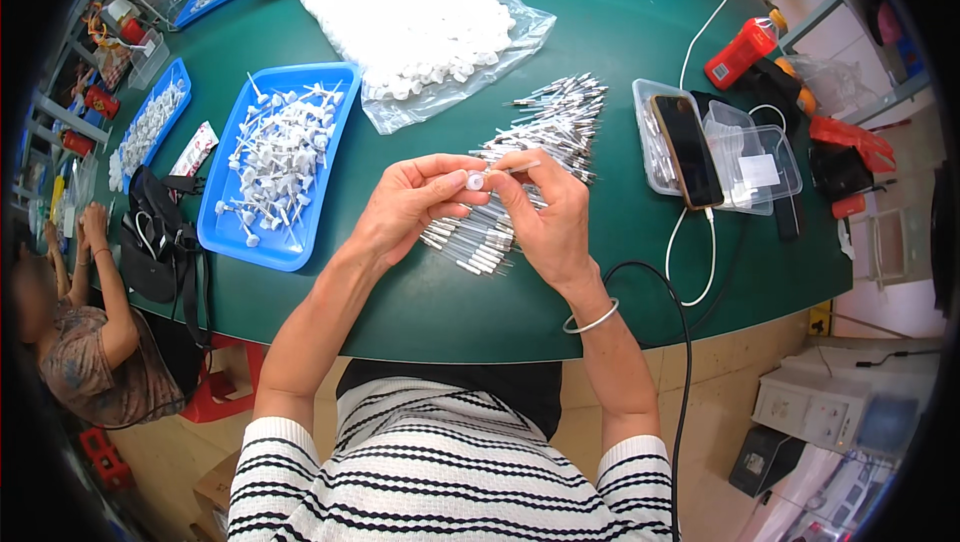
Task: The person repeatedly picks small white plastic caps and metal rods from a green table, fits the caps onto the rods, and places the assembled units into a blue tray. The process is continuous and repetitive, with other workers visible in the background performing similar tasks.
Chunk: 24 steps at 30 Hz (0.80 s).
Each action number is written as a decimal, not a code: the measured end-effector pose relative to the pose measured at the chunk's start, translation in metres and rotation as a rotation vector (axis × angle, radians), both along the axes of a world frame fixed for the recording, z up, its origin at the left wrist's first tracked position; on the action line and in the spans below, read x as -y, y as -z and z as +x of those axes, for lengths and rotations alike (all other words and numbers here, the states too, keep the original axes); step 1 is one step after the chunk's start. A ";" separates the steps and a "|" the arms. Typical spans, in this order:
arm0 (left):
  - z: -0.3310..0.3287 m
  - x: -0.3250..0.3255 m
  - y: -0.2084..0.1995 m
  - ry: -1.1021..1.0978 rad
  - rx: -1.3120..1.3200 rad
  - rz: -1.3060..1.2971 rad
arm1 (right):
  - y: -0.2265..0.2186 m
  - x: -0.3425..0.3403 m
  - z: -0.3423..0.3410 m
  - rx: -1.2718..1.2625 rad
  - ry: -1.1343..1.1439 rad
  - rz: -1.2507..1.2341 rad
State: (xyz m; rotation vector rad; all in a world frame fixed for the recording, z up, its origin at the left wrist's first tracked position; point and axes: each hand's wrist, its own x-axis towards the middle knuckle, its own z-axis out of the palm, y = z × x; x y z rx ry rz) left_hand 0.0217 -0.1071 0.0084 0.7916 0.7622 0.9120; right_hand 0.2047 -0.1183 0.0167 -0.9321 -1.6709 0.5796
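Observation:
Over the green table (420,317), my left hand (410,204) pinches a small round white plastic cap (475,182) between thumb and fingertips. Close against it, my right hand (552,227) grips a thin light-coloured rod (522,168), partly covered by the fingers. The cap and rod meet or nearly touch; the fingers hide the exact contact. Beneath and behind both hands spreads a pile of thin rods with metallic and white ends (565,122). To the left, a blue tray (215,227) holds many white caps with rods sticking out of them.
A clear plastic bag of white caps (400,22) lies at the back. On the right, a phone (688,147) rests across clear plastic boxes (765,177), near a red bottle (740,54) and white cables. A black bag (155,242) and another person (105,342) are at left.

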 end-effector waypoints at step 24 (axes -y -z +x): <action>0.002 0.001 -0.001 -0.020 -0.088 0.046 | -0.003 0.000 0.002 0.119 0.006 0.094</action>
